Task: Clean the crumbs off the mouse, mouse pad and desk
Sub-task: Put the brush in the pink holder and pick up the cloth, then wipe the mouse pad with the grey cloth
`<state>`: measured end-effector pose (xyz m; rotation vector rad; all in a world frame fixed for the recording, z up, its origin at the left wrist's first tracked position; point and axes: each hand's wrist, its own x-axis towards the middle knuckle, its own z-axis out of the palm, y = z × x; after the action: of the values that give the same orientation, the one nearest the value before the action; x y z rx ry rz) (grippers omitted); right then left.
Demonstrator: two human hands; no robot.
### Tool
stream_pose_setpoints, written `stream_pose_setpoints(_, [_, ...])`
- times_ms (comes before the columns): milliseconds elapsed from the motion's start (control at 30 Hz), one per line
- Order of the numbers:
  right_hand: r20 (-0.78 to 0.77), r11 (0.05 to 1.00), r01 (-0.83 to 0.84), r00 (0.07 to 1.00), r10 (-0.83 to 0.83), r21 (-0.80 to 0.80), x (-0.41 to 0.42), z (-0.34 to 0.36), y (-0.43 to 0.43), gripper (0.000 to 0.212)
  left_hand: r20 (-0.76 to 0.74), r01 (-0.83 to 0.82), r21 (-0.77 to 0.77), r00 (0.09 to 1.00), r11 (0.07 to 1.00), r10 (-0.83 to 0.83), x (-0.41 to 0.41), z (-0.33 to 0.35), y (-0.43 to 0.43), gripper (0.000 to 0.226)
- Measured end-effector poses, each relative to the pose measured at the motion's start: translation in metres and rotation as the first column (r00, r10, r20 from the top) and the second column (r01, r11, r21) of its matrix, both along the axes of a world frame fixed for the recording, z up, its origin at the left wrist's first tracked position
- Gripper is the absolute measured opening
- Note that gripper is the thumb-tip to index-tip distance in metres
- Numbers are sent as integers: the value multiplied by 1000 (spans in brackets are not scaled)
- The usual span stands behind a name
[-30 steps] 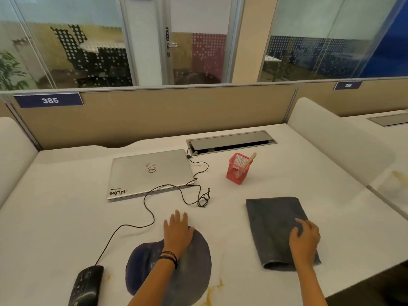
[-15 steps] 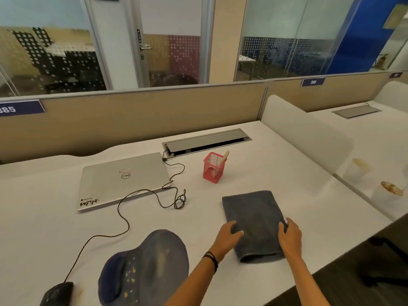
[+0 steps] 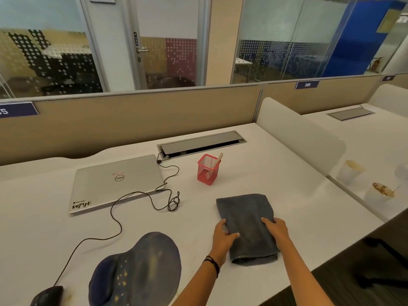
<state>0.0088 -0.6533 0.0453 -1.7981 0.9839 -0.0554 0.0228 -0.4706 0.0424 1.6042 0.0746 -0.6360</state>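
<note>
A folded dark grey cloth (image 3: 245,215) lies on the white desk (image 3: 276,173) near its front edge. My left hand (image 3: 223,236) grips the cloth's left edge, thumb on top. My right hand (image 3: 277,230) holds its right edge, fingers curled over it. A dark blue mouse pad (image 3: 141,268) with a wrist rest and yellowish crumbs lies to the left of the cloth. The black wired mouse (image 3: 47,295) sits at the bottom left corner, partly cut off by the frame.
A shut silver laptop (image 3: 114,180) lies at the back left, the mouse cable (image 3: 114,219) looping beside it. A red mesh pen cup (image 3: 208,168) with a wooden-handled brush stands behind the cloth. White cups (image 3: 379,193) stand on the neighbouring desk past the divider.
My left hand left the mouse pad and went right to the cloth's left edge. My right hand slid to the cloth's right edge. The view turned right.
</note>
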Motion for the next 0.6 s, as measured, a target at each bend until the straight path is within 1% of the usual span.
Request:
stream_pose_setpoints(67, [64,1000,11,998,-12,30,0,2,4,19,4,35,-4,999,999,-35,-1,0,1,68])
stream_pose_setpoints(100, [88,999,-2,996,-1,38,1,4,6,20,7,49,-7,999,999,-49,-2,1,1,68])
stream_pose_setpoints(167, [107,998,-54,993,50,32,4,8,12,31,13,75,-12,997,997,-75,-3,2,2,69])
stream_pose_setpoints(333, [92,972,-222,969,228,-79,14,13,43,53,-5,108,5,994,994,-108,-9,8,0,62])
stream_pose_setpoints(467, [12,936,-309,949,316,-167,23,8,75,82,8,132,26,991,991,-133,-13,11,7,48])
stream_pose_setpoints(533, [-55,895,-362,931,360,-260,23,3,83,91,25,166,72,985,984,-168,-13,12,16,42])
stream_pose_setpoints(600, [-141,835,-416,909,393,-360,21,-4,85,95,38,192,117,980,974,-197,-10,12,28,39])
